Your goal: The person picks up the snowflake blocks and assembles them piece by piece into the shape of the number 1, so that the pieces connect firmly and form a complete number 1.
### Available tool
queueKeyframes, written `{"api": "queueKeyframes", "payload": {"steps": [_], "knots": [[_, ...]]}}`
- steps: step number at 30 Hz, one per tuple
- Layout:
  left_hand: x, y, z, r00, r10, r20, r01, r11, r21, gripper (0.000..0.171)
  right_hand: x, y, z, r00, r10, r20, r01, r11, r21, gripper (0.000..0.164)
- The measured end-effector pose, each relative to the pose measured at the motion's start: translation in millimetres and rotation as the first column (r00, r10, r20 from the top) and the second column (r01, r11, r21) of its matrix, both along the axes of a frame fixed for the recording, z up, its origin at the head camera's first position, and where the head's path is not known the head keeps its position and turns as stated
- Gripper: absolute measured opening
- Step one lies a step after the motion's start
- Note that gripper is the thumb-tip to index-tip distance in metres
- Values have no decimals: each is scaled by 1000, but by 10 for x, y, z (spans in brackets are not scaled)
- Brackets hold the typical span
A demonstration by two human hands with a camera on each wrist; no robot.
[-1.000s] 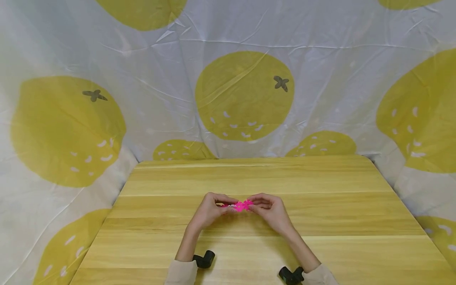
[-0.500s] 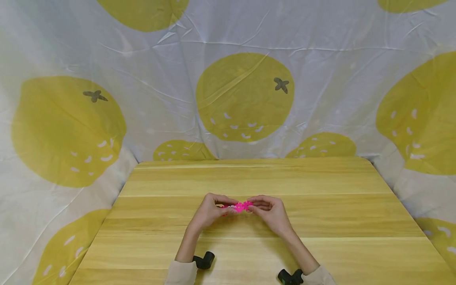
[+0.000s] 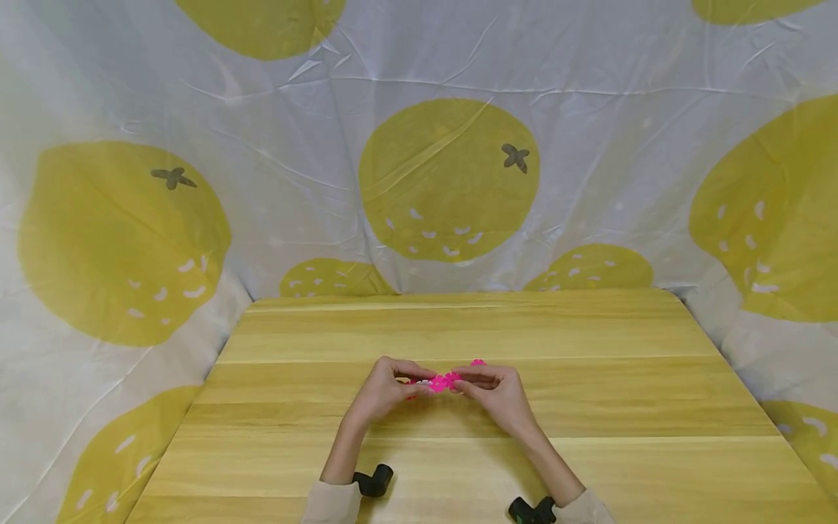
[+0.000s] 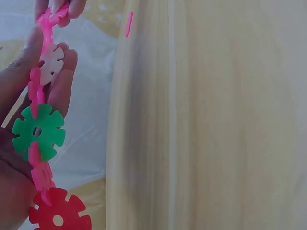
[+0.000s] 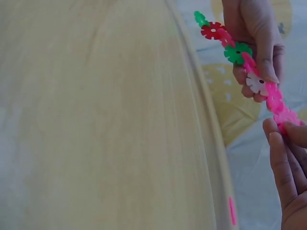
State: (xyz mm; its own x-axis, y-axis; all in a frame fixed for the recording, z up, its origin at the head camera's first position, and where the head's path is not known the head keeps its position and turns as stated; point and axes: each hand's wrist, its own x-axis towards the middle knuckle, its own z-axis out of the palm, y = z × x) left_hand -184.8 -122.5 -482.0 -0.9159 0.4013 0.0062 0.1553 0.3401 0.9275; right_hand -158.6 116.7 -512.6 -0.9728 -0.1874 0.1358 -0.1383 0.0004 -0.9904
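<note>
Several flower-shaped interlocking plastic discs form a chain held up between both hands. My left hand [image 3: 385, 387] pinches it around the white disc [image 4: 52, 67], with its thumb along one side. Beyond the palm the chain runs on through a green disc [image 4: 38, 134] and a red disc [image 4: 62, 211], ending in a small green one [image 5: 200, 19] in the right wrist view. My right hand [image 3: 499, 389] grips the pink disc [image 5: 288, 117] at the other end between thumb and fingertips. In the head view the left fingers hide much of the chain.
A separate pink disc [image 3: 479, 362] shows just behind the right fingers, a thin sliver on the table in both wrist views. The wooden table [image 3: 655, 393] reaches back to a lemon-print cloth [image 3: 589, 182]. Black wrist cameras [image 3: 374, 480] sit by the sleeves.
My right hand has lowered slightly towards me, and the loose pink disc behind it has come into view. Both hands keep hold of the chain, which has barely shifted.
</note>
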Motion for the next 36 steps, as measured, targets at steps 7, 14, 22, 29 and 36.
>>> {"api": "queueKeyframes", "payload": {"steps": [7,14,22,29,36], "knots": [[-6,24,-25,999,-8,-34,8,1000,-12,15,2,-2,-15,1000,-15,16,15,1000,-11,21],[-13,19,-47,1000,1,-23,-2,1000,-18,13,4,-13,-39,1000,-14,7,14,1000,-26,21],[-15,-20,-39,1000,-18,-10,18,999,-37,13,-7,-25,-71,1000,6,-24,-7,999,-36,23],[-14,-19,-26,1000,-25,4,25,999,-28,13,-3,-21,-66,999,4,-37,-6,999,-45,23],[-8,-3,-31,1000,-25,3,25,1000,-7,12,0,-20,-72,1000,0,-22,-1,999,-41,23]]}}
